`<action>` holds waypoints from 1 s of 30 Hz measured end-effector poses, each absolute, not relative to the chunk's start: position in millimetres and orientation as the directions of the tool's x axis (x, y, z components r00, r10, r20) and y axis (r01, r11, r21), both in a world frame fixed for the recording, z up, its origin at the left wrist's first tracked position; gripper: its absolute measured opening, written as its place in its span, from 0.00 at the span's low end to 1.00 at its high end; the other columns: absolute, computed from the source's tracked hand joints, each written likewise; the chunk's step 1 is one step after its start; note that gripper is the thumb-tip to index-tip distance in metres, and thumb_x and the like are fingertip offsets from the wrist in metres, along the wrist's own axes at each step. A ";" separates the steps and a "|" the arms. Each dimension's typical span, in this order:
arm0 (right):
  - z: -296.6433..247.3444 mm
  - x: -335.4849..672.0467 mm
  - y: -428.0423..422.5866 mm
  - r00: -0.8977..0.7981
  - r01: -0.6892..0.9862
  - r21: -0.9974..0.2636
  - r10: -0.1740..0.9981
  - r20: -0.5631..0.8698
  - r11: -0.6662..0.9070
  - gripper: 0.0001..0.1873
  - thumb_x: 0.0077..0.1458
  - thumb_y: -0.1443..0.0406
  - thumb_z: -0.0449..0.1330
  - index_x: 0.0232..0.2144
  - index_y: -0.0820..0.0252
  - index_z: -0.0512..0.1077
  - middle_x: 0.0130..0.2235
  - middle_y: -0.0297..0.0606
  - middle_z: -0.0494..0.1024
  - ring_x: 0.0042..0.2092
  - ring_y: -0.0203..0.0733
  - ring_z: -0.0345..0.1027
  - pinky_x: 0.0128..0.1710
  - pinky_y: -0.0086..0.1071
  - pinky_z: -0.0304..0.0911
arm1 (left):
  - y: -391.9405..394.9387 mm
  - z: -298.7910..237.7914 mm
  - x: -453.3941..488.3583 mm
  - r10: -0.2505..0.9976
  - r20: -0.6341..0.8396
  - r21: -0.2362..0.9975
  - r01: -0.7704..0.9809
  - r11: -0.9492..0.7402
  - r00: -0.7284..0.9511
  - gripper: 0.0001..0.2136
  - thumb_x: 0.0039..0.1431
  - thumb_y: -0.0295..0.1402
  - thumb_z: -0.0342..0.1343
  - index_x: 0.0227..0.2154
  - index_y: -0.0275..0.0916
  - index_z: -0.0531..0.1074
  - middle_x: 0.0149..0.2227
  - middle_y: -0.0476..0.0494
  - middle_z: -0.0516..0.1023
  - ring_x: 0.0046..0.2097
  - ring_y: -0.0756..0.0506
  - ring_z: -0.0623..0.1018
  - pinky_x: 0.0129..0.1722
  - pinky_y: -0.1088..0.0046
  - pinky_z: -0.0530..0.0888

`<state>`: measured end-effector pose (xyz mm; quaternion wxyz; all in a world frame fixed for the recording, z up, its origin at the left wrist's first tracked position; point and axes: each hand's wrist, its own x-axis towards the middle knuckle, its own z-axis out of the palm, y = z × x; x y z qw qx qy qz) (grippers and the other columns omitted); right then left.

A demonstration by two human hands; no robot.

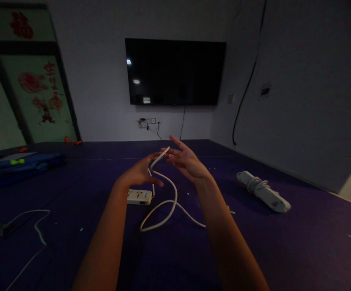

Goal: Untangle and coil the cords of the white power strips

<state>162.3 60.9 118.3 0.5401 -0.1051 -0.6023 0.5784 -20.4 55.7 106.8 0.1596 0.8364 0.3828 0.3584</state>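
Note:
A white power cord (173, 186) rises from a white power strip (139, 197) to a bend held up between my hands, then drops in a loose loop onto the dark purple floor. My right hand (187, 161) has its index finger stretched out, while its other fingers meet the cord at the raised bend. My left hand (142, 171) is beside the cord, thumb spread wide from the fingers, and the cord passes across its fingertips. The strip lies below my left hand, its left end hidden by my forearm. A plug (231, 211) shows partly behind my right forearm.
To the right lies another white power strip (265, 192) wrapped in its cord. A thin white cable (39, 230) snakes over the floor (169, 258) at left, near blue cloth (20, 163). Small orange objects (72, 141) sit by the door. A television (175, 72) hangs ahead.

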 end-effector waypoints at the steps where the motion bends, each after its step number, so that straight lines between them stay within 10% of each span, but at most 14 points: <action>1: 118.4 160.3 60.5 -0.403 -0.499 -0.809 0.743 0.534 0.311 0.39 0.40 0.72 0.64 0.55 0.53 0.59 0.41 0.37 0.76 0.39 0.35 0.70 0.32 0.25 0.65 | 53.3 109.0 -15.7 0.720 0.523 0.533 0.484 -0.694 0.456 0.41 0.36 0.36 0.66 0.57 0.40 0.57 0.57 0.38 0.65 0.56 0.42 0.67 0.51 0.67 0.64; 5: 118.2 156.0 60.5 -0.402 -0.459 -0.814 0.733 0.548 0.357 0.34 0.41 0.69 0.64 0.53 0.55 0.62 0.42 0.37 0.76 0.40 0.37 0.71 0.32 0.26 0.66 | 49.9 115.1 -5.4 0.733 0.607 0.468 0.608 -0.642 0.307 0.15 0.55 0.40 0.49 0.39 0.37 0.72 0.37 0.40 0.78 0.38 0.44 0.76 0.37 0.69 0.68; 10: 114.4 153.1 67.3 -0.319 -0.282 -0.839 0.779 0.540 0.466 0.34 0.41 0.67 0.65 0.53 0.56 0.63 0.38 0.37 0.78 0.39 0.37 0.71 0.33 0.27 0.65 | 50.2 118.0 -8.9 0.798 0.596 0.493 0.743 -0.452 0.089 0.20 0.57 0.44 0.43 0.17 0.38 0.67 0.17 0.46 0.70 0.22 0.47 0.70 0.24 0.73 0.62; 16: 100.4 148.6 74.4 -0.317 0.208 -0.862 0.865 0.389 0.463 0.46 0.36 0.63 0.69 0.58 0.60 0.55 0.35 0.37 0.76 0.32 0.34 0.69 0.33 0.29 0.64 | 57.2 113.8 -17.2 0.786 0.600 0.729 0.509 -0.458 -0.153 0.20 0.55 0.44 0.44 0.12 0.40 0.61 0.11 0.50 0.64 0.17 0.49 0.68 0.20 0.74 0.64; 20: 96.8 145.0 64.9 -0.574 0.590 -0.691 0.819 0.006 0.418 0.25 0.37 0.55 0.67 0.36 0.68 0.75 0.23 0.36 0.74 0.25 0.34 0.67 0.24 0.27 0.61 | 51.4 118.8 -25.1 0.762 0.555 0.818 0.387 -0.426 -0.333 0.18 0.54 0.40 0.47 0.12 0.39 0.61 0.09 0.52 0.62 0.13 0.49 0.67 0.16 0.76 0.63; 23: 98.3 139.1 57.1 -0.692 0.636 -0.633 0.688 -0.216 0.441 0.16 0.41 0.56 0.65 0.21 0.66 0.74 0.19 0.34 0.72 0.22 0.32 0.65 0.20 0.24 0.56 | 42.3 127.6 -28.2 0.792 0.417 0.907 0.144 -0.396 -0.447 0.16 0.55 0.36 0.48 0.13 0.39 0.60 0.09 0.53 0.62 0.11 0.49 0.67 0.14 0.76 0.64; 30: 108.2 153.8 57.6 -0.794 0.529 -0.718 0.563 -0.230 0.452 0.16 0.41 0.56 0.65 0.22 0.66 0.72 0.21 0.32 0.75 0.16 0.25 0.59 0.16 0.21 0.50 | 34.6 140.5 -34.7 0.867 0.206 0.863 -0.334 -0.380 -0.454 0.15 0.59 0.31 0.45 0.17 0.37 0.60 0.13 0.49 0.67 0.19 0.47 0.75 0.26 0.67 0.76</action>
